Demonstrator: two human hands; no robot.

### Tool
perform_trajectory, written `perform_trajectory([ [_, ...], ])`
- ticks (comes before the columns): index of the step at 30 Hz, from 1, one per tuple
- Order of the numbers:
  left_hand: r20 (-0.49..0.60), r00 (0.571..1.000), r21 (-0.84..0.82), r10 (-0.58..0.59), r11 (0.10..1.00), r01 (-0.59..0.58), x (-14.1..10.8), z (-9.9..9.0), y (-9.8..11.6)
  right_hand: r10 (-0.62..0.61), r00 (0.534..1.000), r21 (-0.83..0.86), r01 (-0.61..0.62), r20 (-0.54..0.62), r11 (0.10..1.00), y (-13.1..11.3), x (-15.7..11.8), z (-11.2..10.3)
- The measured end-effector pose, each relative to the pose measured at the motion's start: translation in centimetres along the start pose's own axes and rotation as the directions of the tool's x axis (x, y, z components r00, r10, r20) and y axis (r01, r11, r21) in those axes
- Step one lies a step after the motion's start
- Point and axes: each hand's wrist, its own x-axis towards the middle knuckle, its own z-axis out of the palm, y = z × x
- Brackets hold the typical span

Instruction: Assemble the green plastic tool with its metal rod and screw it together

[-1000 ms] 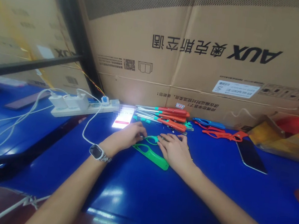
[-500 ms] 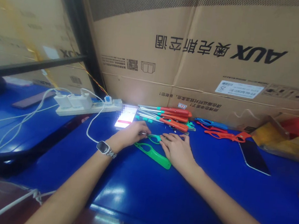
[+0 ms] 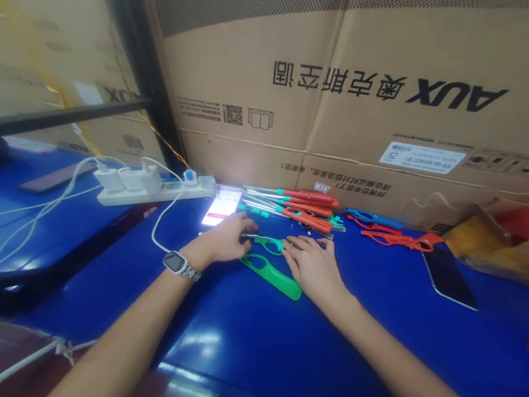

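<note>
On the blue table (image 3: 249, 337), my left hand (image 3: 231, 238) has its fingers closed on a thin metal rod (image 3: 249, 236) that runs into a green handle piece with a loop (image 3: 269, 244). My right hand (image 3: 312, 261) rests on the other end of that green piece, fingers bent over it and hiding part of it. Just below both hands lies a second green shell (image 3: 272, 277) with an oval opening. Behind them is a pile of red-handled lighters (image 3: 311, 210) with metal rods.
A lit phone (image 3: 222, 209) lies behind my left hand, beside a white power strip (image 3: 151, 190) with cables. Red and blue shells (image 3: 396, 237) and a dark phone (image 3: 449, 278) are at the right. A large cardboard box (image 3: 349, 125) stands behind.
My left hand has moved slightly left along the rod, away from my right hand, and more of the green loop shows. My right hand has barely moved.
</note>
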Motion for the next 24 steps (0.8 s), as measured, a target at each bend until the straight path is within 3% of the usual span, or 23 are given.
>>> perform_trajectory([
  [7,0.014,0.996,-0.057,0.090,0.994,-0.089,0.3,0.4,-1.1,0.004,1.000,0.001,-0.004,0.010,1.000,0.1,0.0,0.2],
  [15,-0.011,0.993,-0.010,0.118,0.993,-0.119,-0.1,0.0,1.0,-0.002,1.000,-0.007,0.002,0.018,1.000,0.0,0.0,0.0],
  [19,-0.002,1.000,0.165,-0.007,0.986,0.007,-0.1,-0.1,2.9,-0.001,1.000,0.004,0.001,0.021,1.000,0.0,0.0,-0.1],
  [24,-0.147,0.982,0.359,-0.122,0.918,0.168,0.9,0.8,4.2,-0.011,1.000,-0.001,0.011,0.022,1.000,0.0,-0.1,-0.1],
])
